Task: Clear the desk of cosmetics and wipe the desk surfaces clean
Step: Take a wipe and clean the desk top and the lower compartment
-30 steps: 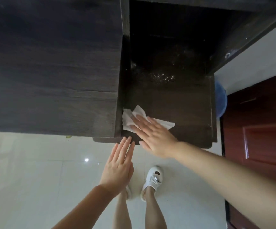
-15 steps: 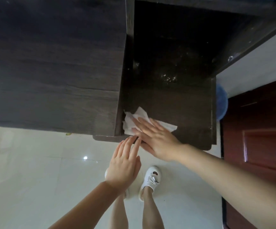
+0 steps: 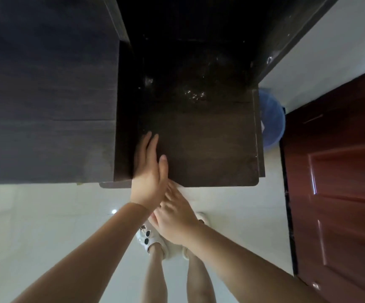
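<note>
A dark wooden desk has a higher top on the left and a lower surface on the right. No cosmetics show on either. My left hand lies flat on the lower surface at its front left corner, fingers straight and holding nothing. Just off the front edge, my right hand is blurred and partly under the left wrist. The white tissue is not clearly visible; a pale patch by the right fingertips blends with the floor. Shiny wet specks sit further back on the lower surface.
A blue plastic bin stands on the floor right of the desk, beside a red-brown door. Glossy white floor tiles spread below. My legs and white shoes are under my hands.
My right hand slid the tissue back off the desk's front edge, and the tissue dropped out of clear view. My left hand moved forward from the edge onto the lower surface.
</note>
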Tool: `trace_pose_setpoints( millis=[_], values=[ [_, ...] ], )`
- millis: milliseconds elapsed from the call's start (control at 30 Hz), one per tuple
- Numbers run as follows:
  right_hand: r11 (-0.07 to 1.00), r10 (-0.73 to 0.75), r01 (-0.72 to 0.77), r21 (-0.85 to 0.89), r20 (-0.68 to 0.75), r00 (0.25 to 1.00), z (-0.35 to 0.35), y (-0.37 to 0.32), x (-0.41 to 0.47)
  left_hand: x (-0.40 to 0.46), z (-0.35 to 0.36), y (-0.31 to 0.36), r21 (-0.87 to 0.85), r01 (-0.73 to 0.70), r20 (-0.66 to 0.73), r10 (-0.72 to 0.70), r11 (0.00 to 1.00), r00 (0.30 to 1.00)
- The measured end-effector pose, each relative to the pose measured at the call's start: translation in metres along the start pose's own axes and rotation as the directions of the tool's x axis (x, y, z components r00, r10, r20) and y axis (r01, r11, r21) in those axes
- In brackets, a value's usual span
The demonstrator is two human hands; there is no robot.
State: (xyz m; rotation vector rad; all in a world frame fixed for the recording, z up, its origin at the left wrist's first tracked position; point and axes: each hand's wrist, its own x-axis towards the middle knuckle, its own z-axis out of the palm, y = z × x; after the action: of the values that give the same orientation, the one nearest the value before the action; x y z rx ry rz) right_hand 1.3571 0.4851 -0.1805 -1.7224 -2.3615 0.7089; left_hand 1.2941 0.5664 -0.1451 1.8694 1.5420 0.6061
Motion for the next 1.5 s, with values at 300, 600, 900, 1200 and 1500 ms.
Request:
trace_pose_setpoints(
  millis=[300, 600, 900, 1200, 1500],
  values=[
    [0.888, 0.424, -0.426, -0.172, -0.052, 0.904, -0.082, 0.168, -0.062, 0.023, 0.026, -0.018, 0.414, -0.069, 0.127, 0.017, 0.908, 0.992],
    [0.839, 0.526, -0.53, -0.123, -0.066, 0.848, -0.075, 0.142, -0.059, 0.023, 0.029, -0.02, 0.481, -0.093, 0.123, 0.038, 0.872, 0.992],
    [0.821, 0.558, -0.562, -0.097, -0.072, 0.827, -0.11, 0.168, 0.034, 0.025, 0.032, -0.02, 0.505, -0.088, 0.11, 0.038, 0.858, 0.993],
    [0.991, 0.113, -0.102, -0.09, 0.12, 0.986, -0.095, 0.122, 0.084, 0.026, 0.035, -0.026, 0.496, -0.11, 0.078, 0.082, 0.862, 0.994],
    [0.822, 0.558, -0.569, -0.011, -0.181, 0.81, -0.105, 0.148, 0.126, 0.028, 0.037, -0.028, 0.473, -0.115, 0.05, 0.103, 0.874, 0.993]
  ],
)
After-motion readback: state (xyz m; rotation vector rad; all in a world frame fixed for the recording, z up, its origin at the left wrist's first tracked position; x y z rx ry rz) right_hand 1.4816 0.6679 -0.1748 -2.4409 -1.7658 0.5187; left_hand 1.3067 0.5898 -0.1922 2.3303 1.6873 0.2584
